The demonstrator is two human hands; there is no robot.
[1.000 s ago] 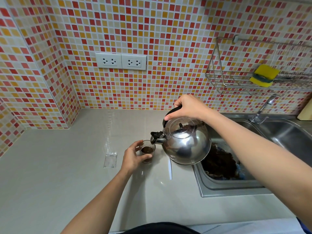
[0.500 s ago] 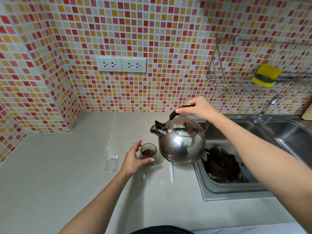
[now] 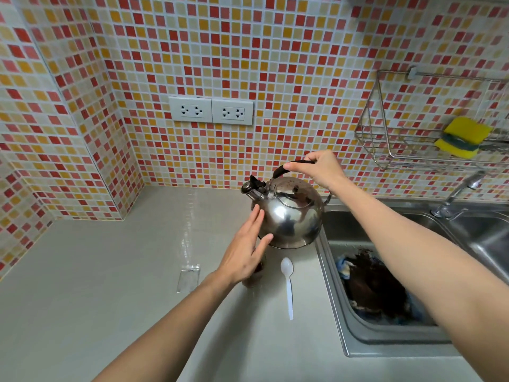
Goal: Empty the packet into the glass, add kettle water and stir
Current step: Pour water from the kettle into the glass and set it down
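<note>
A steel kettle [image 3: 289, 216] stands upright at the back of the counter beside the sink, and my right hand [image 3: 316, 168] grips its black handle. My left hand [image 3: 245, 252] hovers with fingers spread, its fingertips at the kettle's left side. Under that hand the glass [image 3: 254, 275] is mostly hidden; only a brownish lower part shows. A white plastic spoon [image 3: 287, 285] lies on the counter just right of the glass. The clear empty packet [image 3: 188, 277] lies flat to the left.
A steel sink [image 3: 338, 321] with dark debris and a cloth inside sits to the right, its tap [image 3: 457, 194] behind. A wire rack [image 3: 385, 150] on the tiled wall holds a yellow sponge [image 3: 462, 136]. Two sockets [image 3: 210, 110] are on the back wall. The grey counter [image 3: 96, 285] stretches left.
The kettle has gone from tilted over the glass to upright, and moved back toward the wall. My left hand let go of the glass and rose over it toward the kettle.
</note>
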